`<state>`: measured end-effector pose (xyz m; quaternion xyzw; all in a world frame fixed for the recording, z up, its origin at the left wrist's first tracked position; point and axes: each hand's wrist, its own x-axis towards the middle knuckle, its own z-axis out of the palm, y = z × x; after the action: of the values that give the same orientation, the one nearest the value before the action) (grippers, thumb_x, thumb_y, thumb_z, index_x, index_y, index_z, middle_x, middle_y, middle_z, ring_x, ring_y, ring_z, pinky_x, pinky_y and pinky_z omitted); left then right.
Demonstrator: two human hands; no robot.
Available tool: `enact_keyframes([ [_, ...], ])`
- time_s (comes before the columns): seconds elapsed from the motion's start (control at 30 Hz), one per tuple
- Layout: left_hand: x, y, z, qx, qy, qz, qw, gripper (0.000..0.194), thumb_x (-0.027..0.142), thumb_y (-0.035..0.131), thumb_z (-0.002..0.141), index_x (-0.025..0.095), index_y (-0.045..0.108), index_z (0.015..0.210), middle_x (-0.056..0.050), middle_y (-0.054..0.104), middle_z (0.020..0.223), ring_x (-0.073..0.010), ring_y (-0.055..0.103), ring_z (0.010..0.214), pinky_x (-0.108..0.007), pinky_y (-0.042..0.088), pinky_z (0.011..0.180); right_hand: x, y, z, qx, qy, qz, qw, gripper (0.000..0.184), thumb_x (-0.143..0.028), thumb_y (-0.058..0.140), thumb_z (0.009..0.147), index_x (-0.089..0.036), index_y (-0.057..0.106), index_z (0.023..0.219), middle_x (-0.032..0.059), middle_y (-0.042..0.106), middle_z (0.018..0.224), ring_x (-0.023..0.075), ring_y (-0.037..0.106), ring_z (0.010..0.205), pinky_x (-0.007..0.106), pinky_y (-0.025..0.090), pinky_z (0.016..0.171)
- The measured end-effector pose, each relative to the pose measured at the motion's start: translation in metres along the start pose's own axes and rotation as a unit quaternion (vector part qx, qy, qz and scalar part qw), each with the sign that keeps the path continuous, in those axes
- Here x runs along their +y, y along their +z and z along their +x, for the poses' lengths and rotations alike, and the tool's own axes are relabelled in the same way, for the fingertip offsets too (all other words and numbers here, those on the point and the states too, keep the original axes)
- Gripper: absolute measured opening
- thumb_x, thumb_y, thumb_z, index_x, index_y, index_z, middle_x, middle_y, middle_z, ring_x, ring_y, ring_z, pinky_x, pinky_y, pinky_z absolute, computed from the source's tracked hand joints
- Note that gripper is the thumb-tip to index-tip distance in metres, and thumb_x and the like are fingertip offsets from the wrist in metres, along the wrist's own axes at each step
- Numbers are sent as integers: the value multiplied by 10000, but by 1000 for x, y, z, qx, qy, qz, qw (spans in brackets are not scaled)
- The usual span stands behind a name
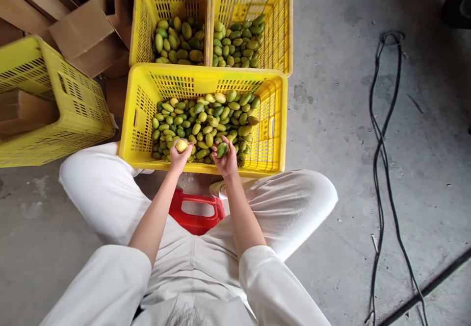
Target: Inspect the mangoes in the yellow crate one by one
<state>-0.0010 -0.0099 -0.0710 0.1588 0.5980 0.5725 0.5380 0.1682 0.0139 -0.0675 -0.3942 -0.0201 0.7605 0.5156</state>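
My left hand (179, 157) is closed around a yellow lemon (181, 145), above the near side of a large yellow crate (206, 166). To its right, my right hand (227, 159) holds a dark green lemon (222, 150) in bent fingers, palm turned up. Both hands are just inside the crate's near rim. Beneath and beyond them lies a heap of loose oval lemons (200, 116), mostly green, some yellowish. The fingers of my left hand are partly hidden behind its fruit.
Two more yellow crates (289, 32) with green fruit stand behind the large one. At left, a tilted yellow crate (83, 105) holds cardboard, near piled cardboard boxes (83, 34). A red plastic stool (196, 220) shows between my legs. Black cables (380, 142) lie on the concrete floor at right.
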Motion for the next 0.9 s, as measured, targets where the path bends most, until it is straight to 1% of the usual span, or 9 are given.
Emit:
enact_keyframes([
  [0.07,1,2,-1,-10,14,1,1000,251,174,806,660,194,591,787,-32,671,1004,-131,694,767,-279,572,740,0,1,-1,-17,3,9,1000,261,-379,628,815,-289,644,1059,-21,680,925,130,660,801,251,577,640],
  [0.2,3,4,-1,-16,24,39,999,287,194,773,694,202,586,911,22,637,706,-90,568,486,-221,470,511,2,1,-4,-62,14,-19,998,326,-252,689,761,-289,660,1083,-15,707,1076,150,680,928,293,586,757],
  [0.3,4,1,0,-33,20,-11,999,223,219,713,754,212,577,931,20,607,679,-116,574,526,-236,464,522,3,1,-4,-44,32,-41,998,293,-238,719,760,-266,679,1049,-21,711,982,116,664,827,224,563,691],
  [0.43,4,-2,3,-33,-26,-55,998,247,232,668,802,228,581,1033,-31,642,876,-167,665,776,-279,538,685,1,-3,0,-2,45,-5,999,117,-234,717,767,-228,647,860,-50,629,755,74,595,671,146,497,547],
  [0.53,4,-2,4,-23,-37,-30,999,328,251,758,773,240,577,1046,-37,634,986,-155,671,826,-278,546,724,-1,-4,2,-6,45,22,999,187,-180,749,734,-226,586,814,-44,633,793,49,578,651,97,427,457],
  [0.67,5,1,1,-1,-15,9,1000,425,213,857,656,229,555,954,-3,604,916,-128,640,746,-251,549,654,-1,-4,3,-13,34,25,999,253,-155,783,692,-233,582,824,-53,635,806,19,498,543,74,337,369],
  [0.77,6,1,0,1,-14,27,1000,448,189,856,627,223,529,931,18,586,854,-114,627,681,-244,552,599,-1,-3,1,-13,11,52,999,155,-242,735,751,-236,615,850,-50,619,765,41,520,555,106,408,402],
  [0.83,7,1,0,-12,-19,23,999,448,192,841,635,224,509,935,11,615,883,-112,640,666,-246,547,587,-2,-2,-1,-10,0,70,998,119,-275,673,782,-246,631,889,-35,649,814,77,593,647,162,519,507],
  [0.9,7,1,1,-23,-20,16,999,446,205,831,649,231,481,923,8,646,883,-103,628,615,-239,519,559,-2,-2,-2,-16,2,66,998,175,-257,651,772,-257,639,947,-22,684,910,118,656,794,244,595,652],
])
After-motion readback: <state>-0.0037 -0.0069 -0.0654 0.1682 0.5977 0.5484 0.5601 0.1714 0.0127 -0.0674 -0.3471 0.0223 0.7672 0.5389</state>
